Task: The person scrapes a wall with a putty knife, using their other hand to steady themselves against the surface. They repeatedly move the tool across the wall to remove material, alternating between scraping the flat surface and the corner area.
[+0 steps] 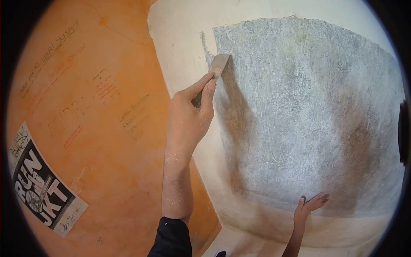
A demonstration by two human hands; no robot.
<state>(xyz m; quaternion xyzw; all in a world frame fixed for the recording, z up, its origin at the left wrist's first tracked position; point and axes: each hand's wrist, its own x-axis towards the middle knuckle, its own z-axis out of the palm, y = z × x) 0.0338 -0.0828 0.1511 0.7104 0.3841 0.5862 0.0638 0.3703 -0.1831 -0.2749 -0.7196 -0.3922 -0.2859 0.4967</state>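
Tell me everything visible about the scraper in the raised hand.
The scraper has a flat, pale metal-looking blade, widening to a straight edge and dusted with grey. It points up and right, its edge against the wall at the upper left corner of the rough grey patch. The left hand grips its dark handle, mostly hidden, with thumb and forefinger reaching toward the blade.

Single view, worn on the head, wide-angle with a dark circular border. It faces forward into a wall corner at close range. The grey patch (299, 115) fills the frame's right half. The orange wall (98, 128) lies left of the patch. The left hand (188, 115) and right hand (308, 205) enter from below it.
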